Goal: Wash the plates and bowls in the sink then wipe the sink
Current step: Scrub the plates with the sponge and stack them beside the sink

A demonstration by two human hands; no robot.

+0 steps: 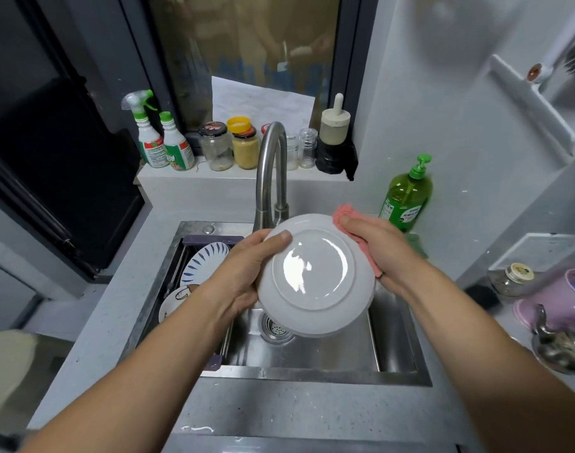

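Left hand (247,269) grips white plate (315,276), underside up, over sink (312,358). Right hand (381,253) presses pink cloth (345,217) against its far rim, fingers curled round cloth.

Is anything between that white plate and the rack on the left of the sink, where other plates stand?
Nothing separate shows. Only the left hand gripping the white plate lies on that side; the rack with the blue-striped plate is just beyond. The right hand holds a pink cloth at the opposite rim.
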